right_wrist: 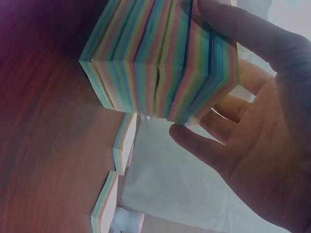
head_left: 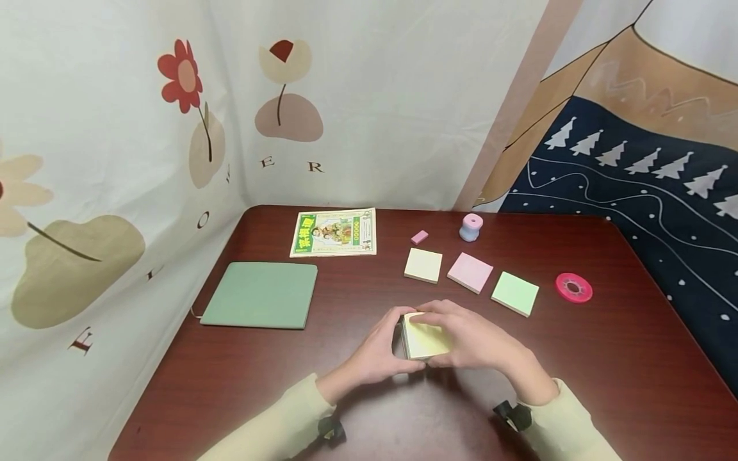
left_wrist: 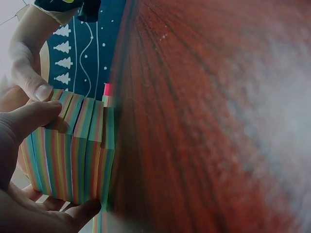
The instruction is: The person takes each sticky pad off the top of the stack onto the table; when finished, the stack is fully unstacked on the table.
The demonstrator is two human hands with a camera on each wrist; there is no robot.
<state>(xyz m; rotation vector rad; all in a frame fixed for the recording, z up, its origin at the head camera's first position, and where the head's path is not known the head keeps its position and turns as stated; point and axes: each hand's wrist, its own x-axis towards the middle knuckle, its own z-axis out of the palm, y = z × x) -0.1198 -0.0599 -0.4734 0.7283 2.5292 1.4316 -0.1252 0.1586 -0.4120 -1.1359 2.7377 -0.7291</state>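
Observation:
A tall stack of sticky note pads [head_left: 423, 340] with a pale yellow top stands near the front middle of the table, between both hands. Striped coloured layers show along its sides in the left wrist view, the pads [left_wrist: 68, 160] slightly out of line. My left hand [head_left: 376, 353] grips the stack from the left, thumb on the near side and fingers on the far side. From the right, my right hand [head_left: 481, 336] holds it the same way, its fingers partly covering the top. Beyond the stack lie separate cream [head_left: 423, 266], pink [head_left: 470, 273] and green [head_left: 516, 294] sticky note pads.
At the left lies a green notebook [head_left: 259, 296], with a colourful booklet [head_left: 336, 232] behind it. A small pink block [head_left: 419, 237] and a pink-and-blue spool-shaped object [head_left: 471, 228] stand at the back. A red ring-shaped object [head_left: 573, 288] is at the right. Printed curtains border the table.

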